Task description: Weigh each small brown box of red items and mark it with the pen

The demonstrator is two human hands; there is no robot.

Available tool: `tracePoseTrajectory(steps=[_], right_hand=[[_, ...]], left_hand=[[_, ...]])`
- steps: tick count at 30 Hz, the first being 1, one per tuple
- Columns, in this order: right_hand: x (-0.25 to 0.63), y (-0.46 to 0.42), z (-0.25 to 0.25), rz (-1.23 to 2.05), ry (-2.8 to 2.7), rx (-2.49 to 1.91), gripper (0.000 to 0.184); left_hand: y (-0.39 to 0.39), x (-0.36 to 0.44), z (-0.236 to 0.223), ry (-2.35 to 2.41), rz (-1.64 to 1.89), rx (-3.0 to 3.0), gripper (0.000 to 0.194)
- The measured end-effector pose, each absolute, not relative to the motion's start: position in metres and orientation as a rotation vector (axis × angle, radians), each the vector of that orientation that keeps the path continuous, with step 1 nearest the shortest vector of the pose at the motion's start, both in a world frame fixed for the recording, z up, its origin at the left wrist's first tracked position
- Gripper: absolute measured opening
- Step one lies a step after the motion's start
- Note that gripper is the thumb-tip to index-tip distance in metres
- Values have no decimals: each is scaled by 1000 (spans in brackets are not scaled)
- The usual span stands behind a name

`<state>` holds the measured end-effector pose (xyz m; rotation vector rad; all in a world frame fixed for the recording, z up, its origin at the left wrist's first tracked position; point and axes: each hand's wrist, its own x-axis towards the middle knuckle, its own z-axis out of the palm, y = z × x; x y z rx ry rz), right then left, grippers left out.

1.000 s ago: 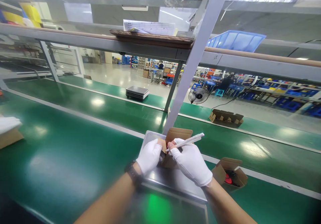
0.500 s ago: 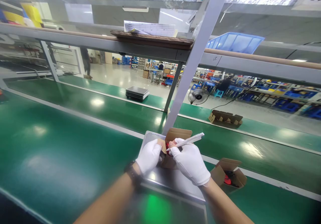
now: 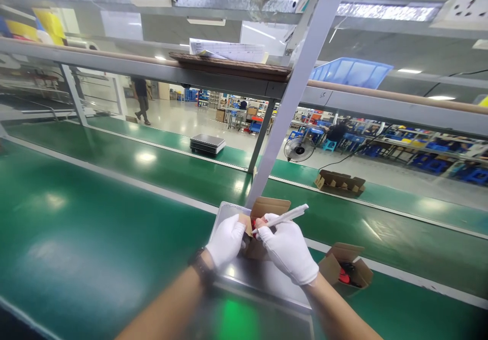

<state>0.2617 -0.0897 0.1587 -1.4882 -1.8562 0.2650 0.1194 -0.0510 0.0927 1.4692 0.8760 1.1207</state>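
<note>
Green conveyor belt (image 3: 95,218) runs under a steel scale plate (image 3: 263,279), whose near edge blurs out. At its far edge, both gloved hands crowd an open cardboard box (image 3: 267,209), hiding most of what's inside. Left hand (image 3: 226,238) curls onto the box; right hand (image 3: 287,251) pinches a white pen (image 3: 284,216).

A green tabletop (image 3: 95,238) carried a steel scale (image 3: 263,279) with an open box (image 3: 263,213) on it; a second box (image 3: 345,271) sat just beside the scale's right.
</note>
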Motion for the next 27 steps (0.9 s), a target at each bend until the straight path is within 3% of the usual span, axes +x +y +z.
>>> tracePoseTrajectory(steps=[13,19,23,25,27], right_hand=[[261,-91,156,351,-1839,-1443,32],[271,-109,160,605,-1521,-1261,38],[282,-142,134,628,-1174,-1130,32],[283,-160,114,638,-1120,-1132,33],[285,-172,97,627,-1143,-1202,33]], left_hand=[[-54,119,98,818,1210,1554,39],[-55,115,98,851,1096,1431,43],[-61,113,108,866,1167,1451,42],[-68,114,112,840,1130,1518,56],[-75,114,115,856,1018,1617,57]])
